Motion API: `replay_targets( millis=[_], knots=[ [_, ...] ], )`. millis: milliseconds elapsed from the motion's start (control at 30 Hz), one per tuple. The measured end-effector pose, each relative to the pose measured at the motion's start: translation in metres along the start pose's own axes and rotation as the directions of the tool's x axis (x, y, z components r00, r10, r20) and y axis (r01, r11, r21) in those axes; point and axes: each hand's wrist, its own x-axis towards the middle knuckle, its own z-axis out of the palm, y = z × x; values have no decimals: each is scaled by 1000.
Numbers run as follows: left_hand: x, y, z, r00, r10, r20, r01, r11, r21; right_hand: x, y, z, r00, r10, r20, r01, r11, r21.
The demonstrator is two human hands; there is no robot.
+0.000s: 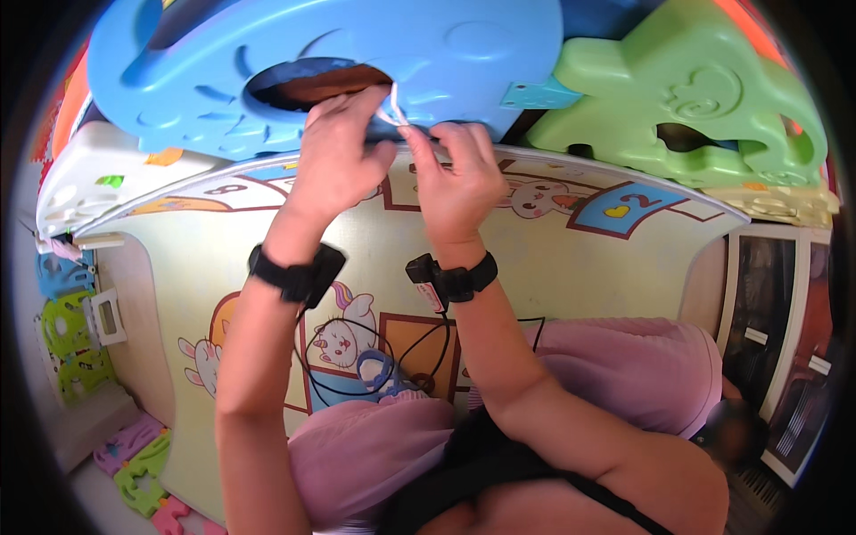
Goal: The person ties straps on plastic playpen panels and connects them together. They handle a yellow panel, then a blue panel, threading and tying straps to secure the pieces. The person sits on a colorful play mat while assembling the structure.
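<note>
A thin white cord (395,109) makes a small loop in front of a blue plastic panel (419,53) shaped like a sea animal. My right hand (459,178) pinches the cord between thumb and forefinger, its other fingers curled. My left hand (339,156) is at the lower right edge of the panel's oval opening (303,82). Its fingers are bent around the cord's other side, with the thumb apart; the fingertips are partly hidden. Black bands with small boxes circle my left wrist (299,275) and right wrist (453,278).
A green animal-shaped panel (624,98) adjoins on the right, a white one (116,174) on the left. A printed play mat (535,276) lies under my pink-clothed legs (624,357). Black cables (437,357) hang from the wristbands. A glass-fronted cabinet (736,294) stands at right.
</note>
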Motion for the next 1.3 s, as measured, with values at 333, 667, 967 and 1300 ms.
replay_targets(
  millis=[333, 667, 967, 1300],
  knots=[
    [-38, 24, 15, 931, -215, -296, 135, 954, -267, -5, 1, 1, 976, 198, 87, -199, 980, 3],
    [-44, 24, 40, 947, -214, -239, 169, 966, -195, 3, -4, -2, 988, 114, 102, -112, 993, -26],
    [-111, 33, 54, 977, -54, 207, 67, 996, -60, 34, 7, -21, 952, -138, 272, 175, 978, -117],
    [-52, 14, 86, 527, -721, 450, 709, 82, -700, 32, 18, -18, 937, -192, 293, 222, 972, -73]
  ],
)
